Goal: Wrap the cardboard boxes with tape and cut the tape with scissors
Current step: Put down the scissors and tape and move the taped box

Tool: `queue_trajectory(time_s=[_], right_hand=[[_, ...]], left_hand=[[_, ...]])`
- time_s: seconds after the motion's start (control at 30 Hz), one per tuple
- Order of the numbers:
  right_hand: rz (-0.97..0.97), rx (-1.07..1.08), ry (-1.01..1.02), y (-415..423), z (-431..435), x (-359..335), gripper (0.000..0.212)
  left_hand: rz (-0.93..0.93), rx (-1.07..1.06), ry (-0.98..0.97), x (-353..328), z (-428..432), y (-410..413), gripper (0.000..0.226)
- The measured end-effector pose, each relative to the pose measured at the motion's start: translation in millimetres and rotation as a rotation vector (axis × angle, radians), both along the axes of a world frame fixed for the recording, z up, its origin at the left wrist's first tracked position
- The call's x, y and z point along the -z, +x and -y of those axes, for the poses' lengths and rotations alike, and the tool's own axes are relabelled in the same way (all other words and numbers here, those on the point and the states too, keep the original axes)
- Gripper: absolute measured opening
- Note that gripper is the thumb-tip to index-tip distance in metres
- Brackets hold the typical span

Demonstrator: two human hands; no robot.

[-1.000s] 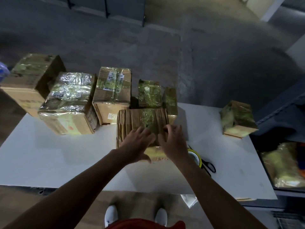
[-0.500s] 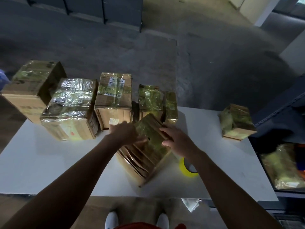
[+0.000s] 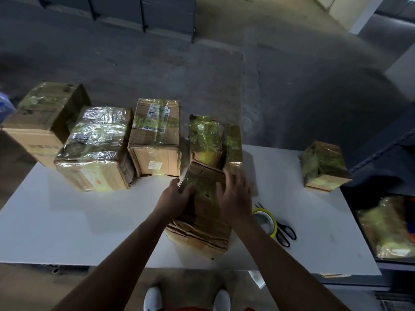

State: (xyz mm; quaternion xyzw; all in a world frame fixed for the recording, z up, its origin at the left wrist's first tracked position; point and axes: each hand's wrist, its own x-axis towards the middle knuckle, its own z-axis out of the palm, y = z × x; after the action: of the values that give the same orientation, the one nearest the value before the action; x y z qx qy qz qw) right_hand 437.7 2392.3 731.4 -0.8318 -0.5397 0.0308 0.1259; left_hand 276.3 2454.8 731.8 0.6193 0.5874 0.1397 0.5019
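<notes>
A worn cardboard box (image 3: 202, 218) partly covered in clear tape stands near the middle front of the white table (image 3: 78, 221). My left hand (image 3: 174, 198) grips its left upper edge, fingers curled round the corner. My right hand (image 3: 234, 194) lies on the box's top right side with fingers spread flat. A yellow roll of tape (image 3: 266, 222) lies just right of the box, partly behind my right forearm. Black-handled scissors (image 3: 284, 231) lie beside the roll.
Several taped boxes line the table's far edge: a large one (image 3: 94, 149), one with labels (image 3: 155, 138), two small ones (image 3: 204, 135) behind the held box. Another small box (image 3: 322, 164) sits far right. A bin with wrapped goods (image 3: 386, 225) stands right of the table.
The box has been turned between my hands, from lying flat to skewed to nearly lengthwise toward me. My hands shifted along its sides. The scissors are back in sight.
</notes>
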Motion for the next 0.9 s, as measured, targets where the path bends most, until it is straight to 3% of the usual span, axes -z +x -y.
queue_trajectory(time_s=[0.07, 0.13, 0.23, 0.43, 0.6, 0.67, 0.9], right_hand=[[-0.040, 0.134, -0.039, 6, 9, 1, 0.059], [-0.332, 0.260, -0.041, 8, 15, 0, 0.065], [-0.792, 0.429, -0.033, 6, 11, 3, 0.064], [-1.179, 0.478, -0.087, 14, 6, 4, 0.073], [-1.188, 0.446, -0.087, 13, 2, 3, 0.064], [-1.102, 0.468, -0.098, 14, 4, 8, 0.073], [-0.944, 0.419, -0.139, 18, 6, 4, 0.072]], left_hand=[[0.100, 0.034, -0.064, -5, -3, 0, 0.045], [0.158, 0.020, -0.157, -10, -5, -1, 0.039], [0.129, 0.020, -0.232, -15, -5, -3, 0.045], [0.173, 0.105, -0.327, -20, -18, -7, 0.060], [0.051, 0.054, -0.275, -15, -27, 8, 0.057], [0.095, 0.037, -0.304, -10, -27, 7, 0.058], [0.302, 0.055, -0.498, -4, -26, -6, 0.065]])
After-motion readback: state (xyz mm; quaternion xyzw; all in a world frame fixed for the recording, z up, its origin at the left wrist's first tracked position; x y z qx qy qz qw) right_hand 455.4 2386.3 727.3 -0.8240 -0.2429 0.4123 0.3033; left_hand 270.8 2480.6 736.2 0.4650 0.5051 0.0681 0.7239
